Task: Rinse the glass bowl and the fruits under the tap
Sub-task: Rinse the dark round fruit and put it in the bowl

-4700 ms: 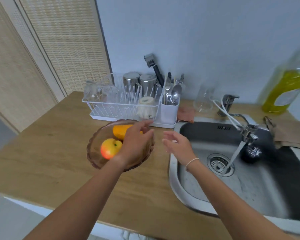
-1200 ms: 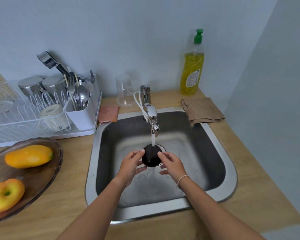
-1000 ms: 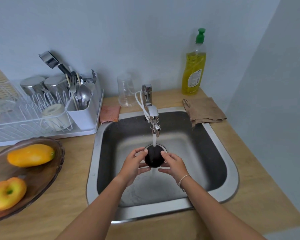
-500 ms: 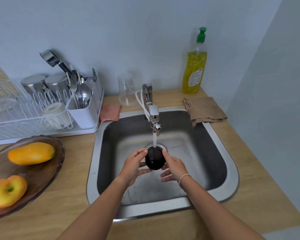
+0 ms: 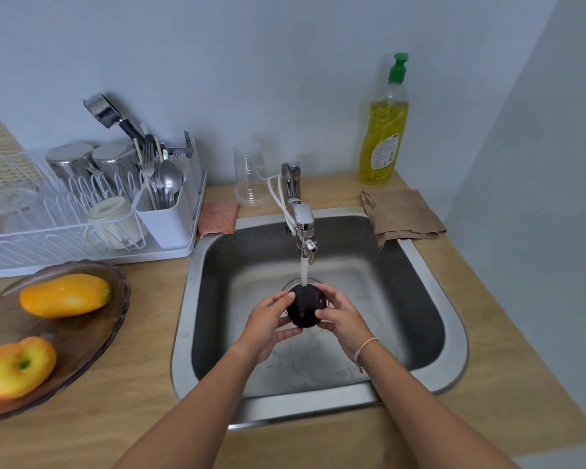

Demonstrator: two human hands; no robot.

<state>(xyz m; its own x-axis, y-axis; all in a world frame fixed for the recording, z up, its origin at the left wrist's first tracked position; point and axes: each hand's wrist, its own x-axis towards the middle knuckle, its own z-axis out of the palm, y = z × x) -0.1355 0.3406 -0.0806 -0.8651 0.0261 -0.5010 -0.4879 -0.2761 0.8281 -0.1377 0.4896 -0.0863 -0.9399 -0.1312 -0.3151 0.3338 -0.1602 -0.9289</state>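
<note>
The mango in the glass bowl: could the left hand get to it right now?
Probably yes, but not at once. The left hand is gripping the dark fruit under the tap. The mango lies uncovered in the bowl on that side, with bare counter between.

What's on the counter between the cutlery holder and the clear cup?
Head view: a folded orange cloth lies between the white cutlery holder and the clear plastic cup, at the sink's back-left corner.

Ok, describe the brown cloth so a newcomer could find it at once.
Start at the steel sink set in the wooden counter. At its far right corner, just in front of the yellow dish soap bottle, lies the brown cloth, one edge draped over the rim. Unlike the small orange-pink sponge cloth left of the tap, it is larger, plain brown and loosely folded.
</note>
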